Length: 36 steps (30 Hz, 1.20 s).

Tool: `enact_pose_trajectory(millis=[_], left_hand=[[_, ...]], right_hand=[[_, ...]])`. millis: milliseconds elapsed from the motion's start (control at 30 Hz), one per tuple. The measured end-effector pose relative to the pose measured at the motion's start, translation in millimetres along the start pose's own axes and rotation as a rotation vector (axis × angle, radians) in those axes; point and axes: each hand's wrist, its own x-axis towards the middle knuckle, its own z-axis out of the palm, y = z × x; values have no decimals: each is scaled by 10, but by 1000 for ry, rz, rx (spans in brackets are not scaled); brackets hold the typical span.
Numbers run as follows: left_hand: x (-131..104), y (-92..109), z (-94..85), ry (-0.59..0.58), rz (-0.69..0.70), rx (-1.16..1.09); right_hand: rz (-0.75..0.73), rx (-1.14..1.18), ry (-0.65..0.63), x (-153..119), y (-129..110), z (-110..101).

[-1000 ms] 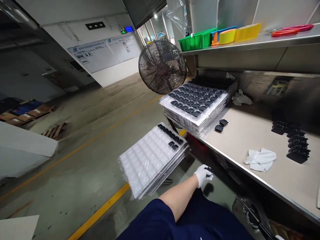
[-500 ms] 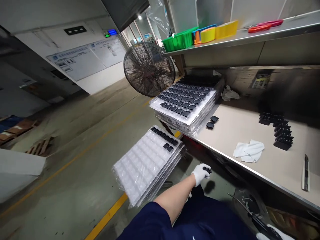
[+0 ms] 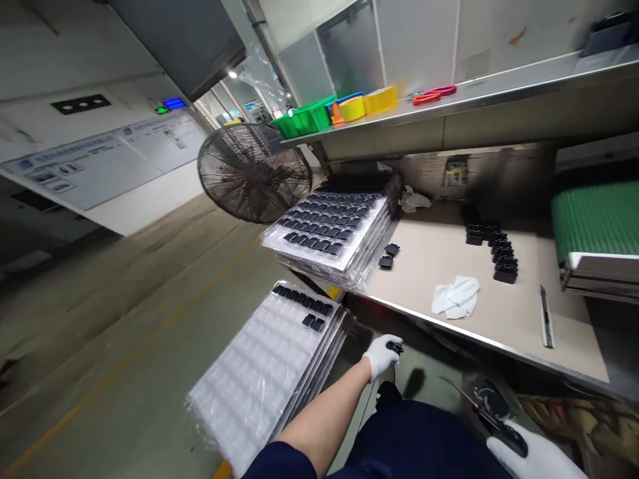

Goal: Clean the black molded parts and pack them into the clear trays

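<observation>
Head view, looking down at a workbench (image 3: 417, 263): the person's two white-gloved hands are well apart in front of its near edge. The left hand (image 3: 382, 356) is closed around a small black piece (image 3: 395, 347) (whether it holds more than one, I cannot tell). The right hand (image 3: 536, 456), partly cut off by the lower edge, grips a thin tool (image 3: 496, 424) with a dark handle.

Just off the workbench's left end stands a stack of clear trays (image 3: 249, 372), its top one bearing a row of black pieces along the far side and two more beside them. On the workbench's left end sits another tray stack (image 3: 367, 247) with many filled rows; on its bare top lie two loose pieces (image 3: 386, 262), a white cloth (image 3: 455, 297) and, farther right, a cutter knife (image 3: 546, 316)
</observation>
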Motion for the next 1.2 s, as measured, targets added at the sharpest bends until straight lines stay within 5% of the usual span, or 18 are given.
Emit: enact_pose_trajectory(millis=[233, 400, 667, 867, 1000, 1200], left_hand=[[-25, 86, -117, 34, 62, 202], [-50, 221, -150, -44, 190, 369], [149, 360, -54, -93, 164, 591], [273, 435, -262, -180, 164, 761], [347, 451, -451, -272, 154, 747], [318, 633, -518, -395, 73, 467]], right_hand=[[20, -73, -43, -181, -341, -107], [69, -54, -13, -193, -245, -138], [94, 18, 28, -230, -160, 45], [159, 24, 61, -184, -171, 77], [130, 54, 33, -159, -151, 53], [124, 193, 176, -155, -119, 161]])
